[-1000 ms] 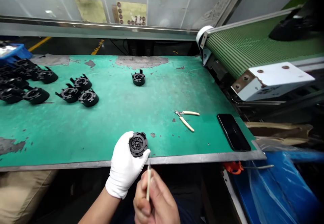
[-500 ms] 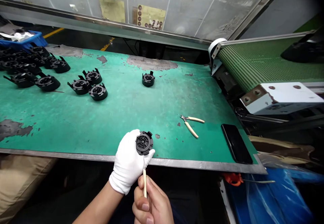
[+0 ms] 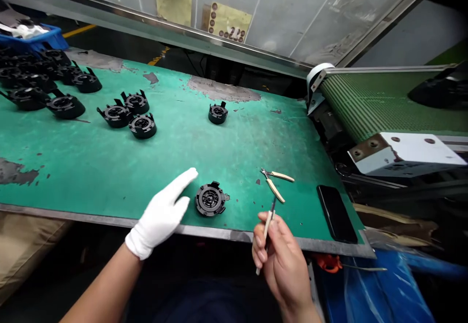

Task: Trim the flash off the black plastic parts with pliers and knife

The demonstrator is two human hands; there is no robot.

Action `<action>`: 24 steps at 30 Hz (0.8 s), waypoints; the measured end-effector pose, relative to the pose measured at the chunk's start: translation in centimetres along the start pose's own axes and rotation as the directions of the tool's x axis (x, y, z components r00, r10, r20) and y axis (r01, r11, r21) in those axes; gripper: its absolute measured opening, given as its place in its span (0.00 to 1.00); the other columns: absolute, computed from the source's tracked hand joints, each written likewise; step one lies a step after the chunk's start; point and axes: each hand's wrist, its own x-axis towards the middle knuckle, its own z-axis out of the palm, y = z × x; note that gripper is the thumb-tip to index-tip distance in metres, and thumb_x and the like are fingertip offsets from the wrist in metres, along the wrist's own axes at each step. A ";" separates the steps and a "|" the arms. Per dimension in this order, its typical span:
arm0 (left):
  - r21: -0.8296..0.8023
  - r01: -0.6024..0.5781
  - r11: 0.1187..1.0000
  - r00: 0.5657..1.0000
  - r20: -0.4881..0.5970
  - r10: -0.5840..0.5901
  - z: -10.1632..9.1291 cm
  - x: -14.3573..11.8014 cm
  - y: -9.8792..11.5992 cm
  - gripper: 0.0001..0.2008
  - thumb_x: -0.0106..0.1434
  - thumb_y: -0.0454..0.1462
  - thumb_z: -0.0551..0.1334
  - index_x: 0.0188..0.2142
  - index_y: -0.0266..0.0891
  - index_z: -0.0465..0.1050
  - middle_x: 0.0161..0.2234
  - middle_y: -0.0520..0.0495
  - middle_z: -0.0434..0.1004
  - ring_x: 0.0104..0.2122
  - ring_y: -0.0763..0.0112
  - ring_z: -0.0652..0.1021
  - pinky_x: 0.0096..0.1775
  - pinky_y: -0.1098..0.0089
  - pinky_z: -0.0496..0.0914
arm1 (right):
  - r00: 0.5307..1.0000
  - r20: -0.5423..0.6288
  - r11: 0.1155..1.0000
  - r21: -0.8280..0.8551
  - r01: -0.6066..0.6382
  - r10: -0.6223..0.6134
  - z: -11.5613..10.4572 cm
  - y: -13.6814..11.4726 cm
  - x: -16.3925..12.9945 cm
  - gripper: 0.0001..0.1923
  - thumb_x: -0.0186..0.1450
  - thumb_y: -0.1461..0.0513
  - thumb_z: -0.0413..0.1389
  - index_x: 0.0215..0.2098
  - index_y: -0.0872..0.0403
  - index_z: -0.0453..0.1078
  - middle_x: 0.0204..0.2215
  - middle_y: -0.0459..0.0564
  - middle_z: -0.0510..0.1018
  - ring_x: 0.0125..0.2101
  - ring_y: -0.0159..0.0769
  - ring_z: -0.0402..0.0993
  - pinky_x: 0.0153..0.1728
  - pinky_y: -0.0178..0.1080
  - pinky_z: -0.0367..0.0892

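A round black plastic part [image 3: 210, 200] with clips on its rim lies flat near the front edge of the green bench. Just left of it is my left hand [image 3: 161, 213] in a white glove, holding nothing, thumb and fingers apart. My right hand [image 3: 283, 252], bare, grips a slim cream-handled knife-like tool [image 3: 268, 225] with its thin dark tip pointing up. Beyond that tip, cream-handled side cutters [image 3: 275, 181] lie with their handles spread.
Several similar black parts [image 3: 141, 125] stand at the left, and one more black part [image 3: 218, 112] farther back. A blue bin [image 3: 44, 39] sits far left. A phone [image 3: 336, 213] lies near the right corner. Beyond it runs a green conveyor belt [image 3: 380, 94].
My left hand has let go of the black part, now on the bench, and moved left. My right hand has carried the slim tool rightward, away from the part.
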 end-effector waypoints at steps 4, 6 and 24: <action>0.060 0.062 0.996 0.990 -0.127 -0.055 1.7 -0.1 0.7 0.39 0.65 0.50 0.64 0.69 0.49 0.50 0.70 0.48 0.54 0.68 0.59 0.59 0.69 0.53 0.57 | 0.978 0.196 0.765 -0.619 0.179 -0.070 -1.7 -0.7 2.5 0.20 0.73 0.50 0.50 0.58 0.47 0.70 0.35 0.47 0.75 0.34 0.32 0.70 0.39 0.38 0.70; 0.129 0.036 0.991 0.990 -0.143 -0.018 3.9 -0.2 1.3 0.50 0.58 0.54 0.69 0.71 0.46 0.45 0.70 0.43 0.52 0.68 0.53 0.59 0.68 0.49 0.58 | 0.943 0.318 0.551 -0.773 0.315 -0.095 -2.0 -1.5 3.9 0.19 0.74 0.51 0.49 0.57 0.46 0.72 0.40 0.49 0.77 0.43 0.36 0.73 0.51 0.42 0.67; 0.254 -0.024 0.967 0.960 -0.266 0.093 7.6 1.4 1.8 0.38 0.58 0.49 0.70 0.64 0.42 0.60 0.60 0.43 0.69 0.59 0.58 0.72 0.63 0.58 0.67 | 0.888 0.435 -0.263 -0.883 0.388 -0.151 -3.5 -5.0 10.7 0.21 0.75 0.51 0.44 0.59 0.42 0.71 0.39 0.49 0.81 0.37 0.38 0.76 0.32 0.39 0.62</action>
